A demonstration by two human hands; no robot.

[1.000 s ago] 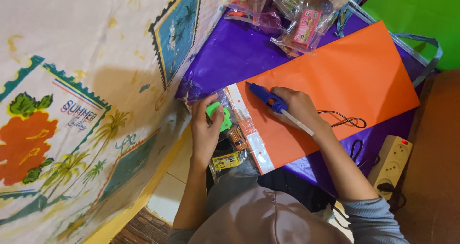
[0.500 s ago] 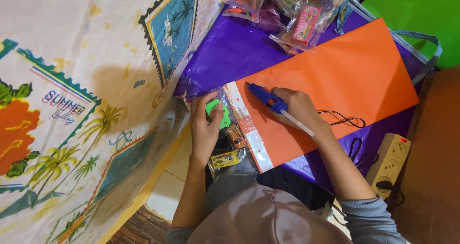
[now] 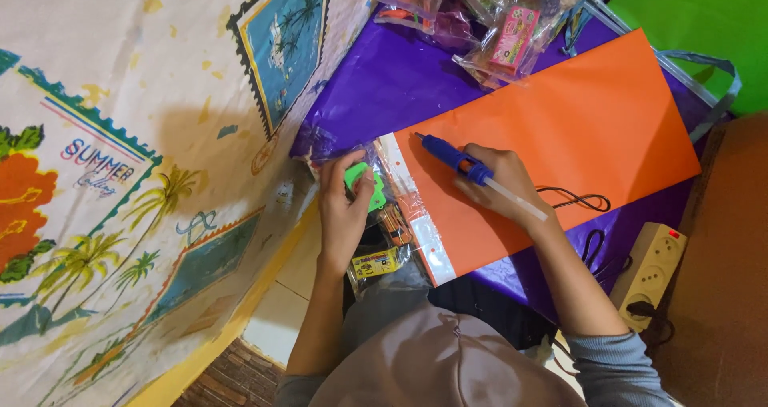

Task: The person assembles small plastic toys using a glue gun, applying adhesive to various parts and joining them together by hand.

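Note:
My right hand (image 3: 500,185) grips a blue glue gun (image 3: 458,158) with a clear glue stick out its back end. Its tip rests near the left end of an orange paper sheet (image 3: 576,135) lying on purple plastic (image 3: 384,87). My left hand (image 3: 346,207) holds a small green object (image 3: 354,177) over a clear plastic packet (image 3: 392,215) at the sheet's left edge. The gun's black cord (image 3: 572,199) trails across the orange sheet.
Clear bags of small coloured goods (image 3: 496,15) lie at the far edge of the purple plastic. A white power strip (image 3: 648,267) lies at the right. A printed cloth with palm trees (image 3: 120,175) fills the left. A green surface (image 3: 704,23) is top right.
The view has shifted slightly. Both hands stay in nearly the same places, the glue gun still on the orange sheet.

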